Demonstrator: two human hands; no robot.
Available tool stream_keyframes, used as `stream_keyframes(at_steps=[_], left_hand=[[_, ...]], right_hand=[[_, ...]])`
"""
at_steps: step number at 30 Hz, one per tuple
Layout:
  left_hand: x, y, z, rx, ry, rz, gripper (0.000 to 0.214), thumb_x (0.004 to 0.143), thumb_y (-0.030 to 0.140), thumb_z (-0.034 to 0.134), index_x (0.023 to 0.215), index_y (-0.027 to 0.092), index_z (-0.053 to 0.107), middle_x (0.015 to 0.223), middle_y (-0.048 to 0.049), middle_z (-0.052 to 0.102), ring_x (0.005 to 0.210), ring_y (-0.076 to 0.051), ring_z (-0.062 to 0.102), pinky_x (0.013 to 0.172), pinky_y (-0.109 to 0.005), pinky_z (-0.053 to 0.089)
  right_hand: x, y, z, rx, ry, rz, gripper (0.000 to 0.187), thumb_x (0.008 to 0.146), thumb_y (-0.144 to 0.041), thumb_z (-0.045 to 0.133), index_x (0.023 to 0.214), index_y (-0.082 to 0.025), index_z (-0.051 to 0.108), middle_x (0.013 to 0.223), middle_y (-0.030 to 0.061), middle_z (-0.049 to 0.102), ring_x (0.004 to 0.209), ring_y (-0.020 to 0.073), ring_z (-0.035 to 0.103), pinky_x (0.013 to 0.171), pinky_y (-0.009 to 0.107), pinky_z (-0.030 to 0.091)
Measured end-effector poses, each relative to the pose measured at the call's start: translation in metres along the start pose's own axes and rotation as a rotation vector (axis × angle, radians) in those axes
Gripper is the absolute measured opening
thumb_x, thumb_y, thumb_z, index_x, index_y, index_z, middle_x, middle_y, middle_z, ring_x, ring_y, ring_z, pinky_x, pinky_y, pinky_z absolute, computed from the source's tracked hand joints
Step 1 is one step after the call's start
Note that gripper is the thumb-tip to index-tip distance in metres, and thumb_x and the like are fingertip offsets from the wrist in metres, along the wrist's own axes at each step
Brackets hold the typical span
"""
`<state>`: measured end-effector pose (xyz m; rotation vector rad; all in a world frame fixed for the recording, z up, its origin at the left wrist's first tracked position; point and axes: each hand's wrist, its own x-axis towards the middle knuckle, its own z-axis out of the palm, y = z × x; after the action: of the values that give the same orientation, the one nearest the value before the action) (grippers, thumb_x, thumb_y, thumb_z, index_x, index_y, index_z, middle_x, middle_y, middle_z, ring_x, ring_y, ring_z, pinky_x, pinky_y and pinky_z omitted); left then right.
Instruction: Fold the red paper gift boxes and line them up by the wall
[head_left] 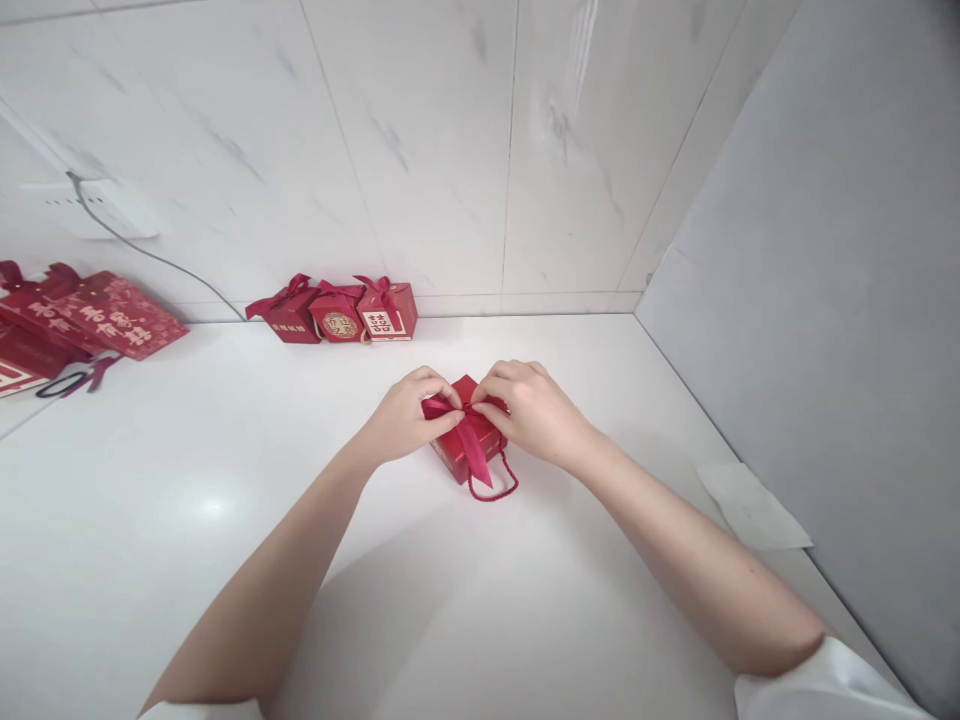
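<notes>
Both hands pinch the ribbon (474, 447) atop a red box (459, 452) mid-table (225, 520): left hand (405, 415) and right hand (529, 410) closed on it; three boxes (337, 310) stand by the wall.

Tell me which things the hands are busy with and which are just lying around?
Busy with:
left hand and right hand, both pinching the ribbon
red box under it
cord loop on the box

Lying around:
three tied boxes by the wall
flat red packs far left
paper on the right
</notes>
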<state>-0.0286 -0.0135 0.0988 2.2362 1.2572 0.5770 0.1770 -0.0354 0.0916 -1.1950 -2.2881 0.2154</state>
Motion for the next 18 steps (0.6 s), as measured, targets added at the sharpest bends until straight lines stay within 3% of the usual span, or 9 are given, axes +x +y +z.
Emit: stream_keyframes(at_steps=[12,18], left_hand=[[0.003,-0.004,0.003,0.055,0.016,-0.006,0.011,0.073,0.030,0.061,0.074,0.023,0.069,0.087,-0.0023,0.064,0.089,-0.021,0.060,0.085,-0.036,0.047],[0.004,-0.005,0.001,-0.018,-0.019,-0.015,0.014,0.078,0.033,0.060,0.078,0.023,0.070,0.092,-0.0023,0.064,0.088,-0.020,0.061,0.083,-0.033,0.048]], right_hand=[[-0.004,-0.012,0.005,-0.311,-0.123,-0.268,0.032,0.097,-0.009,0.036,0.081,-0.014,0.063,0.078,0.0072,0.062,0.072,0.0177,0.052,0.085,0.035,0.032],[-0.008,-0.012,0.001,-0.219,-0.181,-0.179,0.031,0.095,-0.008,0.041,0.076,-0.017,0.065,0.075,0.0053,0.061,0.069,0.0167,0.051,0.074,0.033,0.034]])
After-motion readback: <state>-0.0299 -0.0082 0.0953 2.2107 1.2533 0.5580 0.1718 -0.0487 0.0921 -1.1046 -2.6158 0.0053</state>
